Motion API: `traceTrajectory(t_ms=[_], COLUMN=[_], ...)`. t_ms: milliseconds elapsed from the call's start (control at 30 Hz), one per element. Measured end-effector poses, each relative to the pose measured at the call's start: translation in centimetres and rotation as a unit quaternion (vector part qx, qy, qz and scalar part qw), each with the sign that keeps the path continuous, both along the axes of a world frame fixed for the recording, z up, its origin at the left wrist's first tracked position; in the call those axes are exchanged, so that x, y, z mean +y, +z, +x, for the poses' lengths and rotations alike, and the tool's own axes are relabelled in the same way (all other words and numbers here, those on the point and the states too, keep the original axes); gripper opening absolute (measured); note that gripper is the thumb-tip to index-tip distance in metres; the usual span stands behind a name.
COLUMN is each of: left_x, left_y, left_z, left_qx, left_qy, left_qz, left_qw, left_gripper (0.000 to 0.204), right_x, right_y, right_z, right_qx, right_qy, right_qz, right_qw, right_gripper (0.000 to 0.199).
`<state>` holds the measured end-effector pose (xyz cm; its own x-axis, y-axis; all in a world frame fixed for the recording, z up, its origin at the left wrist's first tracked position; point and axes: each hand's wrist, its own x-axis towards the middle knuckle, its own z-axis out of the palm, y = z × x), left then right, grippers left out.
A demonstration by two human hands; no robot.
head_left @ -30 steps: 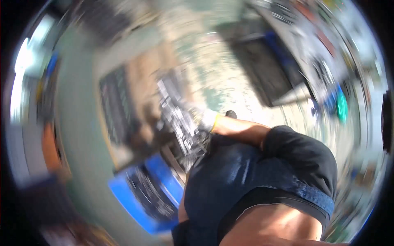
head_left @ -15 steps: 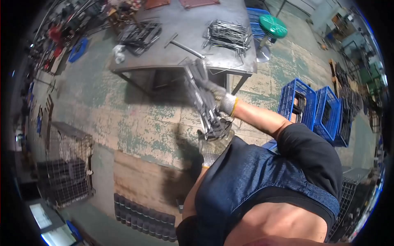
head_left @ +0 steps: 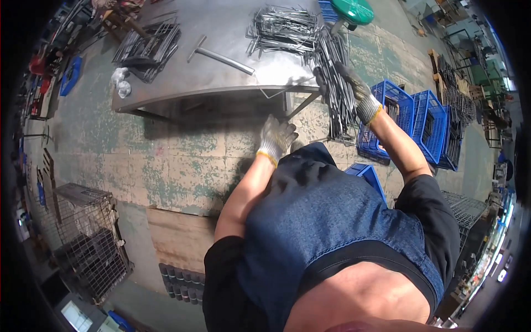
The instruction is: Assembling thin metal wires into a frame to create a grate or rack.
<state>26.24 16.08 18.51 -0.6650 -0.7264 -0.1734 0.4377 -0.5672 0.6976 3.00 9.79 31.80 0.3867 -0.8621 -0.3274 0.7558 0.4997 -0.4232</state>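
Watching through the head cam: my right hand point(head_left: 359, 90), gloved, is up against the right side of a bundle of thin metal rods point(head_left: 335, 83). That bundle sits at the near right corner of the metal table point(head_left: 171, 94), tilted, its near end sticking out past the edge. Fingers there lie along the rods, but I can't tell how far they wrap underneath. My left hand point(head_left: 277, 137) is just off the front edge, fingers loosely spread (gloved too). Another rod pile point(head_left: 285, 26) lies beside the bundle, T-shaped tool point(head_left: 225, 60) further left.
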Motion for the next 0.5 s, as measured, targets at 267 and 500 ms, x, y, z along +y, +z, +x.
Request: traceTrajectory(t_ms=[267, 500], left_x=[-1.6, 2.0], left_y=[-7.7, -9.6], left_z=[-1.3, 5.4], left_qx=[-0.661, -0.176], left_qy=[-0.386, 0.251], left_qz=[-0.488, 0.319], left_qw=[0.420, 0.897], left_gripper=[0.044, 0.051], right_x=[6.4, 4.4], right_y=[-3.6, -6.1], right_z=[0.7, 3.5], right_qx=[-0.031, -0.083], right_qy=[0.074, 0.127], right_qz=[0.084, 0.144], right_qw=[0.993, 0.978], right_gripper=[0.040, 0.030])
